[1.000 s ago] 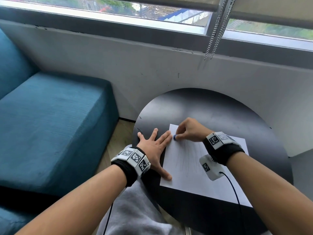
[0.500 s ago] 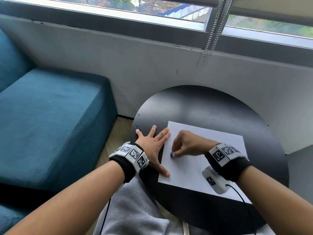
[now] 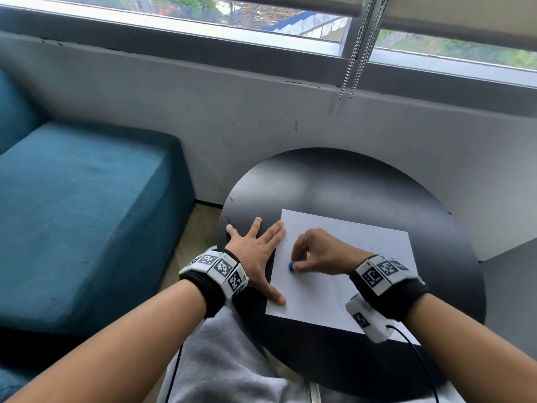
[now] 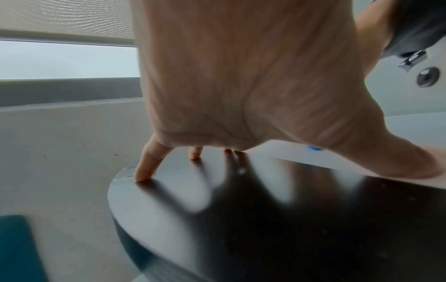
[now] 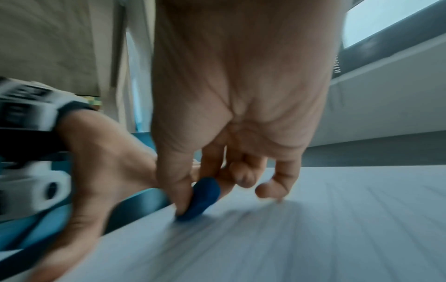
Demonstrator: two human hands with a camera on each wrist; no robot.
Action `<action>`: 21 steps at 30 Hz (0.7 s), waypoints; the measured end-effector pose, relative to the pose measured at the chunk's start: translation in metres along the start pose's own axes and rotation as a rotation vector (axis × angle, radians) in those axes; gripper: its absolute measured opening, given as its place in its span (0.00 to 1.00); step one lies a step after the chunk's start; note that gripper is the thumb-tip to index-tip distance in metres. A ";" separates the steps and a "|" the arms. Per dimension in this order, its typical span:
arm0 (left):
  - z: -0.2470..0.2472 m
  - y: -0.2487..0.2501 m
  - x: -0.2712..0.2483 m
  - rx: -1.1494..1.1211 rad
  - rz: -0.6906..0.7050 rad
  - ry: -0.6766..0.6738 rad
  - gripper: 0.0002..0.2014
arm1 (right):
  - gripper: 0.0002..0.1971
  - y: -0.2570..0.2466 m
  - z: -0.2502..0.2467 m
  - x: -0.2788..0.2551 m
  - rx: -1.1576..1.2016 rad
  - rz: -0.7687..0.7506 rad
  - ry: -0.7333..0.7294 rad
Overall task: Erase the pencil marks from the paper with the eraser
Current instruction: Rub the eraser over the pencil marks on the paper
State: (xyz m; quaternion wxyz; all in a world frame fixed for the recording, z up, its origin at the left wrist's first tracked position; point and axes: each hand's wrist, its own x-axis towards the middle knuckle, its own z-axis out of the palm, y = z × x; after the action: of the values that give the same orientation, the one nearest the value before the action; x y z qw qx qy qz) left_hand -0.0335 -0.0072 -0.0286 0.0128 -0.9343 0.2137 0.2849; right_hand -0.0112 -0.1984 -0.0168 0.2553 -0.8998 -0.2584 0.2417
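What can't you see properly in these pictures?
- Pencil marks on the white sheet of paper: head view, too faint and small; right wrist view, motion blur smears them.
- Small blue eraser: mostly hidden by the right hand pinching it; its shape is unclear.
- Round black table: near rim cut off behind the arms in the head view.
- Left hand: left wrist view hides most fingertips under the palm.

A blue eraser [image 3: 291, 266] sits on white paper [image 3: 325, 298] atop a glossy black table [image 3: 334, 181], with a teal sofa [image 3: 75, 216] at nine o'clock.
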 end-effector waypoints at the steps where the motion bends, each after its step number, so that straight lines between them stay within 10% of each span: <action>1: 0.000 0.000 0.000 0.000 0.000 0.000 0.73 | 0.04 0.002 -0.002 0.002 0.006 0.011 0.066; 7: 0.000 0.000 0.000 0.003 -0.005 -0.014 0.73 | 0.05 -0.004 0.007 -0.009 -0.008 -0.011 -0.202; 21: 0.000 0.001 0.000 0.002 -0.003 -0.012 0.73 | 0.03 0.012 0.000 0.002 0.042 0.073 0.127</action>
State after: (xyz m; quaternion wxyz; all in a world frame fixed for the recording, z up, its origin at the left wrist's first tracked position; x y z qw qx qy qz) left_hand -0.0342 -0.0079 -0.0281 0.0156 -0.9329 0.2127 0.2903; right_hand -0.0053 -0.2060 -0.0244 0.2808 -0.9166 -0.2036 0.1987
